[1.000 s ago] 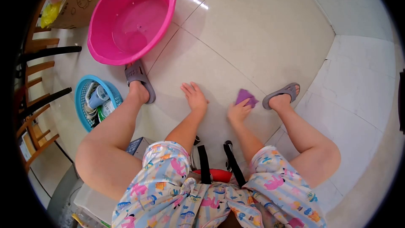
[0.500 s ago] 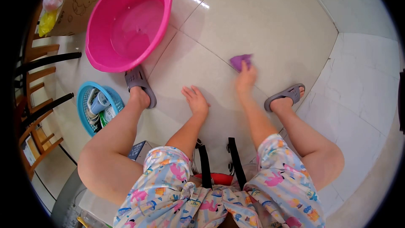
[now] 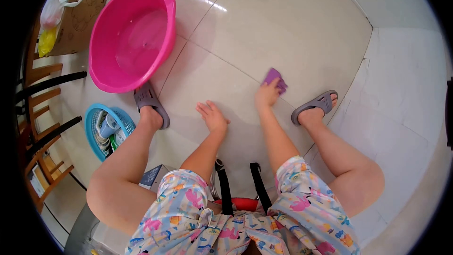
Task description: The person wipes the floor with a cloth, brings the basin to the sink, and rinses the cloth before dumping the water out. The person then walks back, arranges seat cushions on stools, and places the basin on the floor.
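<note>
My right hand [image 3: 268,93] presses a purple cloth [image 3: 275,80] against the beige tiled floor [image 3: 226,49], with its fingers closed over the cloth's near side. The cloth looks folded and bunched. To the left, my left hand [image 3: 213,116] is open, its fingers stretched out over the floor. It holds nothing. Between my feet, in grey slippers, lies bare tile crossed by dark joint lines.
A large pink basin [image 3: 165,33] stands at the upper left, by my left slipper [image 3: 151,99]. Below it sits a blue basket [image 3: 92,134] with a cup and cables. Wooden chairs [image 3: 45,99] and a cardboard box [image 3: 82,21] line the left. A white wall [image 3: 401,4] bounds the right.
My right hand and the cloth have moved slightly, and the cloth now sits flatter and turned. The view has shifted a little. My left hand remains open on the floor.
</note>
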Demonstrator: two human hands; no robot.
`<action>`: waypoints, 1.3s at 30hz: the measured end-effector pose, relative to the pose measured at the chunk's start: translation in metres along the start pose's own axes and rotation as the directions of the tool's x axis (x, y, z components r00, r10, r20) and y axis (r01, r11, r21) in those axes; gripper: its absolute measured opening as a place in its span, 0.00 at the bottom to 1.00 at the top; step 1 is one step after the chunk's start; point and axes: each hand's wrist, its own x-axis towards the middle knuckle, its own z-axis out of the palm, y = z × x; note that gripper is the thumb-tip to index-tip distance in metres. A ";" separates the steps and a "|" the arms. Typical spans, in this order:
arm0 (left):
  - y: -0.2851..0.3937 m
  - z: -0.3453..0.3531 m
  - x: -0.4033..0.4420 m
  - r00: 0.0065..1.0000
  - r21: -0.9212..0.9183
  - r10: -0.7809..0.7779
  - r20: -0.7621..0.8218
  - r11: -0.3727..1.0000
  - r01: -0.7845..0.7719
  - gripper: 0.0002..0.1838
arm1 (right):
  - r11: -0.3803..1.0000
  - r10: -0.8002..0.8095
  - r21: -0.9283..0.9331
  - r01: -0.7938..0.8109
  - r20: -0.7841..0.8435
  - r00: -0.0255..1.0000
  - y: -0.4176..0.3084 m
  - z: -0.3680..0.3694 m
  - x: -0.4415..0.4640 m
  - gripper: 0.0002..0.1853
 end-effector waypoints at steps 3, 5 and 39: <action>-0.005 0.005 -0.001 0.998 0.034 0.047 -0.036 0.998 -0.045 0.63 | 0.950 -0.312 -0.023 0.313 0.025 0.950 -0.057 0.005 -0.017 0.27; -0.001 -0.003 0.001 0.999 0.064 0.035 -0.007 0.997 -0.035 0.63 | 0.853 -0.517 -0.032 0.520 0.067 0.853 -0.085 0.012 -0.030 0.25; 0.010 -0.017 -0.003 0.996 0.012 -0.068 0.065 0.998 0.067 0.62 | 0.831 0.004 0.524 -0.188 0.332 0.943 0.074 -0.023 0.039 0.25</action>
